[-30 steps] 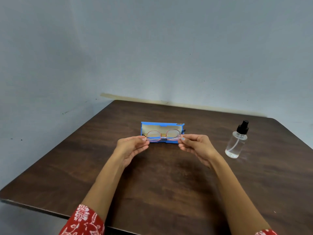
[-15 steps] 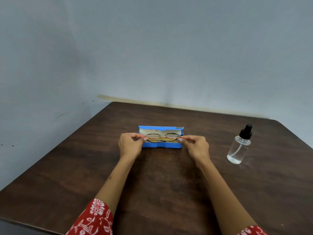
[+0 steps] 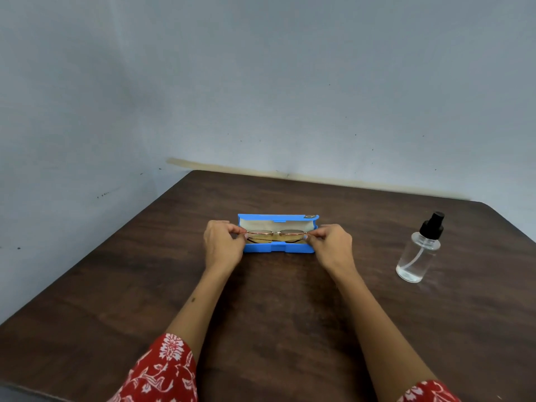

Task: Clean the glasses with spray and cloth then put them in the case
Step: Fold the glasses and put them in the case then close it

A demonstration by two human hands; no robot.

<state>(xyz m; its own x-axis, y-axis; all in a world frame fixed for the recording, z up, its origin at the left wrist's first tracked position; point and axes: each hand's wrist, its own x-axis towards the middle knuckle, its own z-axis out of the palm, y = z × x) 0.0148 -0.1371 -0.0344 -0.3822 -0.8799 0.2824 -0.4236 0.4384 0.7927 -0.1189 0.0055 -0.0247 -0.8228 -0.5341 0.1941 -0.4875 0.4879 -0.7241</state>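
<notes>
a person leans over a dark brown wooden table (image 3: 261, 309), both arms stretched forward, red flowered sleeves (image 3: 162, 372) showing at the near edge. in the middle of the table sits a blue case (image 3: 278, 248), lid swung open toward the wall, its pale lining facing up.

the glasses (image 3: 275, 234), thin gold-coloured wire frames, are folded and held level right over the open tray of the case, low enough that the arms seem to sit inside it. whether they already rest on the lining i cannot tell.

the left hand (image 3: 223, 246) is at the left end of the case, fingers curled in, thumb and fingertips pinched on the left corner of the frame. the right hand (image 3: 330, 246) mirrors it at the right end, also mostly closed, pinching the right corner of the frame between thumb and forefinger. both hands are just beside the case ends.

off to the right, well apart from the case, a clear spray bottle (image 3: 417, 256) with a black pump top stands upright with a little liquid at the bottom.

behind the table is a plain grey-blue wall (image 3: 261, 82).
</notes>
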